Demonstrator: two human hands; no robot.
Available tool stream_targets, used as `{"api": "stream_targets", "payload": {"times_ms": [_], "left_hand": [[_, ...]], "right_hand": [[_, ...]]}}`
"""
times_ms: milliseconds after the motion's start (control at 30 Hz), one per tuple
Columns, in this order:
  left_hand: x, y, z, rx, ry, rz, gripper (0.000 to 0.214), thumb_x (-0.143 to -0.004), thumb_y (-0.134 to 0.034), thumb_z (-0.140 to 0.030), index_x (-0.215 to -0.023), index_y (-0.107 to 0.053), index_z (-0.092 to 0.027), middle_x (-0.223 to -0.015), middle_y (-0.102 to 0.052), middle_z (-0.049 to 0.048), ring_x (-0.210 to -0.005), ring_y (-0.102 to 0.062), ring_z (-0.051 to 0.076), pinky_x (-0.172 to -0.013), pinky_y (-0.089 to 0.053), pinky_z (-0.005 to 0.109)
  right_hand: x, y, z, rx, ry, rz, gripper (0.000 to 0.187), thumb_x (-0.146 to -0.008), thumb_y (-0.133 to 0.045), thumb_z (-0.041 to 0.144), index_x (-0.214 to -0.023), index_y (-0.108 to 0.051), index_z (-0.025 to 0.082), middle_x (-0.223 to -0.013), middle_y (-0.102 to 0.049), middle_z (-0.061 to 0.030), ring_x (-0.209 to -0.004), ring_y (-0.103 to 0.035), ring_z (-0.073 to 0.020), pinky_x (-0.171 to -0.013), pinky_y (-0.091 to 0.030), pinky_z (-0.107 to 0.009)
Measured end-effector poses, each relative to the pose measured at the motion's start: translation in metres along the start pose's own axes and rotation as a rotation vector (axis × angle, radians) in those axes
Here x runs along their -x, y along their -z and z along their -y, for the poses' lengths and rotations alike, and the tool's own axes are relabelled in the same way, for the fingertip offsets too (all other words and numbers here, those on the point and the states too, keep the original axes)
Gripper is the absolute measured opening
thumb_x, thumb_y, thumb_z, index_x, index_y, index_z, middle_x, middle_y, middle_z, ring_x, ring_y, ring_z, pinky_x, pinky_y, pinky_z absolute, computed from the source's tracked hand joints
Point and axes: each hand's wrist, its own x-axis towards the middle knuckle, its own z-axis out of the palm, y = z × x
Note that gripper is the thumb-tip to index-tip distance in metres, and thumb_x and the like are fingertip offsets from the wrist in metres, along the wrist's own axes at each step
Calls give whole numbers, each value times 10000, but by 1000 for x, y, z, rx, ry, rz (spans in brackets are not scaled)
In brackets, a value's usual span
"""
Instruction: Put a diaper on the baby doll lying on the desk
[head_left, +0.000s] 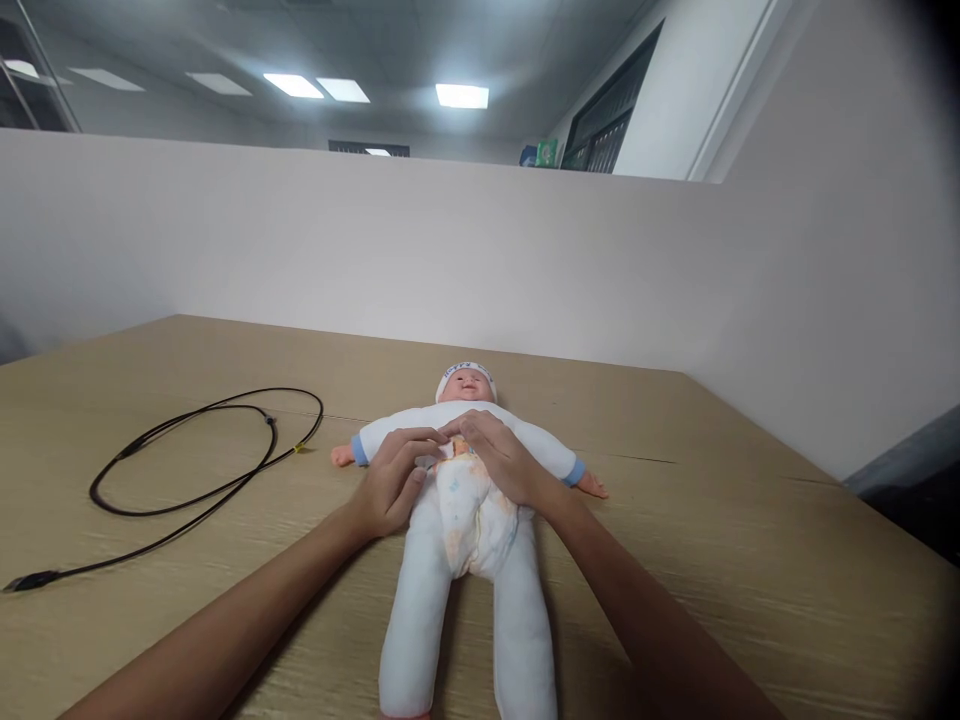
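A baby doll in a white suit with blue cuffs lies on its back on the wooden table, head away from me. It wears a patterned diaper. My left hand rests on the doll's belly at the diaper's left upper edge, fingers curled and pressed on the cloth. My right hand lies over the doll's chest and the diaper's right upper edge, fingers bent and touching it. The fingertips of both hands meet near the waistband.
A black cable lies looped on the table to the left, its plug near the left edge. A low white partition wall stands behind the table and along the right side.
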Motion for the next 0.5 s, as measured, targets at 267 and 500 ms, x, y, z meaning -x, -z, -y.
{"api": "stream_targets", "payload": {"times_ms": [267, 500], "left_hand": [[-4, 4, -5, -57, -32, 61, 456, -1183, -313, -335, -1477, -653, -263, -1431, -711, 118, -1329, -632, 275, -1140, -433, 481], [-4, -2, 6, -22, 390, -87, 320, -1154, -455, -430, -1252, -673, -218, -1211, -735, 110, -1127, -642, 275, -1030, -478, 457]], "right_hand": [[0, 2, 6, -40, -11, 12, 529, -1171, -368, 600, -1151, -788, 281, -1292, -766, -60, -1291, -653, -265, -1203, -468, -474], [-2, 1, -3, -140, -50, -24, 546, -1153, -398, 663, -1289, -750, 269, -1382, -748, -69, -1385, -634, -253, -1264, -445, -456]]}}
